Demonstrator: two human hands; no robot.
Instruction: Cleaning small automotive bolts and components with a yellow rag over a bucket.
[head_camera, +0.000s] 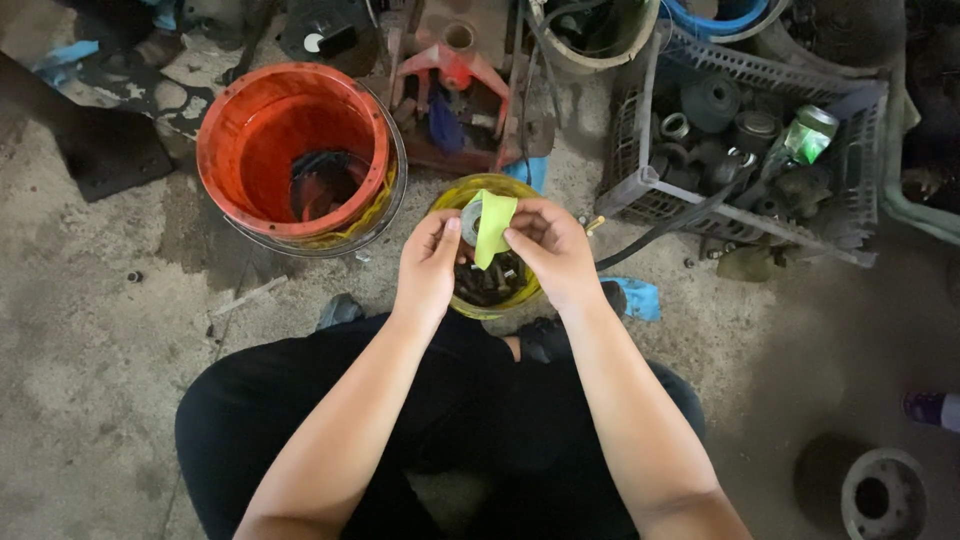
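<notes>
Two hands meet over a small yellow tub, and between them is a metal ring with a strip of yellow-green tape draped over its front. On the ring's left side, the left hand has its thumb and fingers closed on the rim. From the other side, the right hand pinches the tape between thumb and forefinger, the remaining fingers curled in. Ring and tape hang just above the tub, which holds dark metal parts and sits on the ground between the person's knees, with black trousers below it. Around this lies a stained, gritty concrete floor. To the upper left, near the tub, stands a large orange bucket with dark liquid inside. A red metal machine part lies behind the tub. At the right a grey plastic crate of dark parts, with a green can on top, crowds that side, and a black hose runs out of it toward the hands. Blue cloth lies beside the right wrist. A round metal flange sits at the lower right corner. Bare floor spreads widest to the left of the legs.
</notes>
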